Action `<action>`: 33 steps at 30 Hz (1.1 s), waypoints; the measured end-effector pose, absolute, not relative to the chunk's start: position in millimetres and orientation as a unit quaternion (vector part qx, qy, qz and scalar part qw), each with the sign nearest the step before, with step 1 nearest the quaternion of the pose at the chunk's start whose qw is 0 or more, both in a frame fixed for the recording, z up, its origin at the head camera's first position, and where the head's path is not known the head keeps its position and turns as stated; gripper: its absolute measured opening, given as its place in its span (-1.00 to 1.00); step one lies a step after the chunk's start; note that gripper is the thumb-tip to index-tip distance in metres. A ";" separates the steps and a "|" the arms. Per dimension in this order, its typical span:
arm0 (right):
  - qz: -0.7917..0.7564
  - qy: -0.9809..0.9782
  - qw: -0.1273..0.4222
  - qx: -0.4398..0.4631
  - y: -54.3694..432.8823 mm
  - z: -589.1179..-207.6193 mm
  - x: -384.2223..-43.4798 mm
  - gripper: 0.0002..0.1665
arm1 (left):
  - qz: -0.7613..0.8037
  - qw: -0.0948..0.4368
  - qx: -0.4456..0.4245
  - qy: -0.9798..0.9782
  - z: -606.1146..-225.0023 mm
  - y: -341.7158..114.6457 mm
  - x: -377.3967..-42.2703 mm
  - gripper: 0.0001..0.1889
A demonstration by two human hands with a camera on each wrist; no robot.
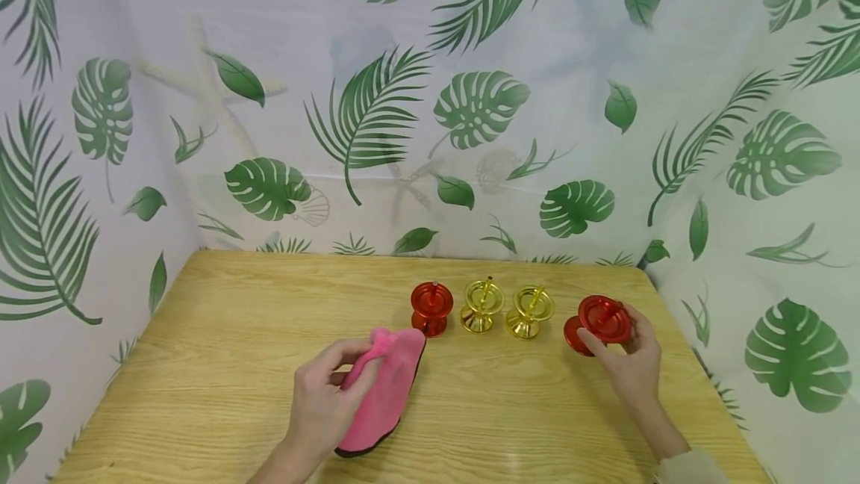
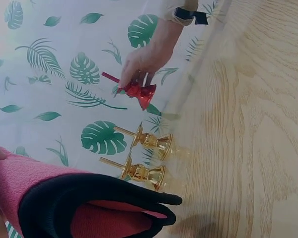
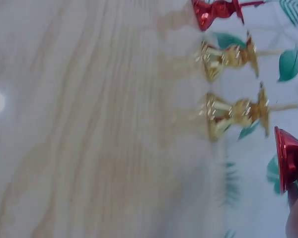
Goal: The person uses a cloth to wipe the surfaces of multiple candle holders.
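My left hand point(image 1: 332, 394) pinches a pink cloth point(image 1: 384, 402) with black edging, bunched at the top and hanging over the table. In the left wrist view the folded cloth point(image 2: 54, 183) fills the lower left. At the right, my right hand point(image 1: 631, 361) grips a red candle holder point(image 1: 605, 318) with a centre spike, tilted and raised off the table. Only its flared base point(image 3: 290, 158) shows in the right wrist view. Between my hands, another red candle holder point(image 1: 432, 308) stands upright, just beyond the cloth's top corner in the head view.
Two gold candle holders point(image 1: 480, 305) point(image 1: 529, 312) stand upright in a row with the standing red one, left of my right hand. A wood-grain table point(image 1: 222, 334) lies beneath. White leaf-print sheeting point(image 1: 282, 118) hangs behind it and along both sides.
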State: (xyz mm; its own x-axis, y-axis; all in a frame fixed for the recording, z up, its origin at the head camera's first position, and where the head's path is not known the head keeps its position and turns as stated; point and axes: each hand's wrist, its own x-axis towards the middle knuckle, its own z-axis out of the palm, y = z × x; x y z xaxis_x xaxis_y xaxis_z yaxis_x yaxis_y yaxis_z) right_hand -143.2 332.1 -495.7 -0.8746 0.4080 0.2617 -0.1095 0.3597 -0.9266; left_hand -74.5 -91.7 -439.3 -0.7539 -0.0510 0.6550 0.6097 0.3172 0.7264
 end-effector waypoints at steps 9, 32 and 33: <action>0.572 -0.790 0.219 0.043 286.8 -465.4 -122.9 -0.13 | -0.549 0.311 -0.194 -0.751 -439.2 -89.5 -76.7 -0.70; 0.488 -0.851 0.082 0.176 206.3 -447.7 -96.4 -0.05 | -0.563 0.295 -0.213 -0.742 -434.2 -73.4 -82.8 -0.73; 0.484 -0.851 0.087 0.186 204.1 -446.9 -95.8 -0.05 | -0.564 0.291 -0.215 -0.742 -433.6 -72.1 -83.0 -0.73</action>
State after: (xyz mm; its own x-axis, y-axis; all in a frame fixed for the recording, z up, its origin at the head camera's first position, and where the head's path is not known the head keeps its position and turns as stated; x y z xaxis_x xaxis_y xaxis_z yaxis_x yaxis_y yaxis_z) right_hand -95.8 204.1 -446.9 -0.9161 -0.2318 0.3272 -0.3997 0.4620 -0.7917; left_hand -83.0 -72.1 -433.6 -0.7379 -0.0092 0.6749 0.6476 0.2718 0.7118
